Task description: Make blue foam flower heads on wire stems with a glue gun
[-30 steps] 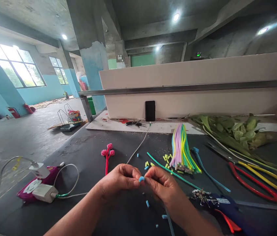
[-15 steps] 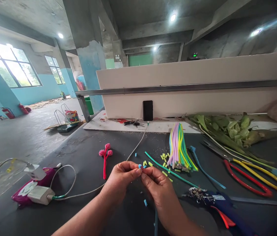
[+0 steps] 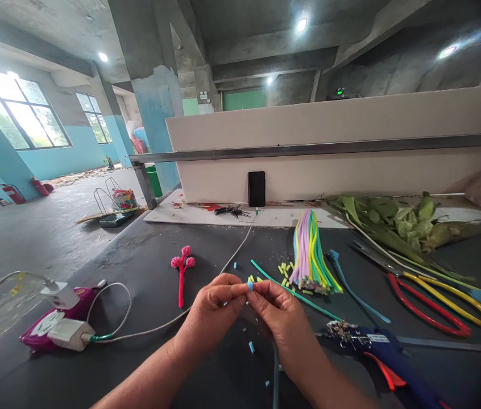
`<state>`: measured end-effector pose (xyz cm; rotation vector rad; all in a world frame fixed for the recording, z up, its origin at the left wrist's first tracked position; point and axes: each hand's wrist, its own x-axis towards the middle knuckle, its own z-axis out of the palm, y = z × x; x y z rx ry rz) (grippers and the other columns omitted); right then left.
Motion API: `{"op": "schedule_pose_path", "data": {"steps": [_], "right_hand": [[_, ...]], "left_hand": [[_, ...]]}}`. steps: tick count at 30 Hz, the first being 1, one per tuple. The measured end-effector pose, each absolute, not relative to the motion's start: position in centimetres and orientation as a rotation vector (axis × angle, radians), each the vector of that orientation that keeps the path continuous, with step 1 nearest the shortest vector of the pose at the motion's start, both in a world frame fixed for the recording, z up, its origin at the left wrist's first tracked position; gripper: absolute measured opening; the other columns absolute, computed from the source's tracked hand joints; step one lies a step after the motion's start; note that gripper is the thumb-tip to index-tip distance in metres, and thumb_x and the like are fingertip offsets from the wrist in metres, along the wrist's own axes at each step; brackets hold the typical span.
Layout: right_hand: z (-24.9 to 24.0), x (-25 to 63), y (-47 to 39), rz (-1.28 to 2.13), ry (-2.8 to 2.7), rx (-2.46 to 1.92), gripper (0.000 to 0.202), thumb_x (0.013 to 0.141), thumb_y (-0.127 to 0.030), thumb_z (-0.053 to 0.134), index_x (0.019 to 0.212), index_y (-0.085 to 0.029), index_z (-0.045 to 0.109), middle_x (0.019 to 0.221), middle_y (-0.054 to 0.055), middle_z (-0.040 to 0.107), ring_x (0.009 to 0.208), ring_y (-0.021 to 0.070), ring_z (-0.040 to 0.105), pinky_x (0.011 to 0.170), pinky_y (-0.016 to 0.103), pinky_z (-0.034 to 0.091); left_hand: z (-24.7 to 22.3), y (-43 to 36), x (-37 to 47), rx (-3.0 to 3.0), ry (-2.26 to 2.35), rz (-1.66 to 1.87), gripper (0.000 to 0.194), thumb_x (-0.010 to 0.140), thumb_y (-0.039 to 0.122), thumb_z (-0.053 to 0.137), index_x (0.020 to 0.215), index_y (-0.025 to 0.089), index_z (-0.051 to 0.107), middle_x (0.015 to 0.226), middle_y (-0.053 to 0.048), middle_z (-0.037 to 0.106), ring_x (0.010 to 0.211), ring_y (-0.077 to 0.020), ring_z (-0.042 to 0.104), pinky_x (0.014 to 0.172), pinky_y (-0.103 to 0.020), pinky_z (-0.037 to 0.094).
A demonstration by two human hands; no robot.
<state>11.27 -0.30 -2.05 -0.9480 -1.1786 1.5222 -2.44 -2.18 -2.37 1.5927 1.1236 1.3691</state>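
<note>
Head view shows both hands close together above the near middle of the dark table (image 3: 150,267). The left hand (image 3: 212,312) and the right hand (image 3: 278,318) meet fingertip to fingertip, pinched on a small blue curled tip (image 3: 249,285) of a fuzzy blue stem (image 3: 275,375) that runs down toward the near edge between the wrists. By the look of the grip, the hands are rolling or tightening that end into a small bud; the move in hand calls for a fine, firm twist between thumb and forefinger without letting the soft wire spring open.

Around the hands lie short cut bits, blue and yellow, strewn over the matt table top. To the far left stands a finished pink sprig (image 3: 182,272) with three rounded fuzzy heads on a thin stem. Just beyond the fingers a long green stem (image 3: 295,295) lies slantwise, and past it a bundle of pastel stems (image 3: 311,250), pink, yellow, green and blue, fanned at its near end. On the near right rests a blue glue gun (image 3: 377,346) with a red trigger, beside red and yellow looped stems (image 3: 436,307). Far right lies a heap of green fabric leaves (image 3: 398,224). At the left a white charger (image 3: 70,334) sits on a pink pouch, its cable trailing toward a black phone (image 3: 256,189) propped against the white wall.
</note>
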Motion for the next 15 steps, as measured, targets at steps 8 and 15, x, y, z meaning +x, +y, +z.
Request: {"op": "schedule_pose_path", "data": {"steps": [8, 15], "right_hand": [[-2.8, 11.9, 0.8, 0.874, -1.671, -1.132, 0.02, 0.079, -0.035, 0.052, 0.084, -0.018, 0.062, 0.07, 0.002, 0.062, 0.063, 0.0162, 0.053, 0.061, 0.028, 0.041], [-1.5, 13.2, 1.4, 1.521, -1.281, -1.002, 0.026, 0.074, -0.045, 0.061, 0.073, -0.019, 0.057, 0.054, -0.007, 0.045, 0.042, 0.0057, 0.031, 0.04, 0.02, 0.021]], "left_hand": [[-1.7, -2.1, -2.7, 1.148, 0.933, 1.192, 0.026, 0.072, 0.033, 0.068, 0.09, 0.015, 0.073, 0.087, -0.007, 0.062, 0.081, -0.0154, 0.054, 0.074, -0.026, 0.042], [-2.0, -1.4, -3.4, 1.143, 1.154, 1.313, 0.022, 0.066, 0.03, 0.073, 0.083, 0.017, 0.073, 0.068, -0.001, 0.06, 0.059, -0.0086, 0.049, 0.057, -0.021, 0.039]]}}
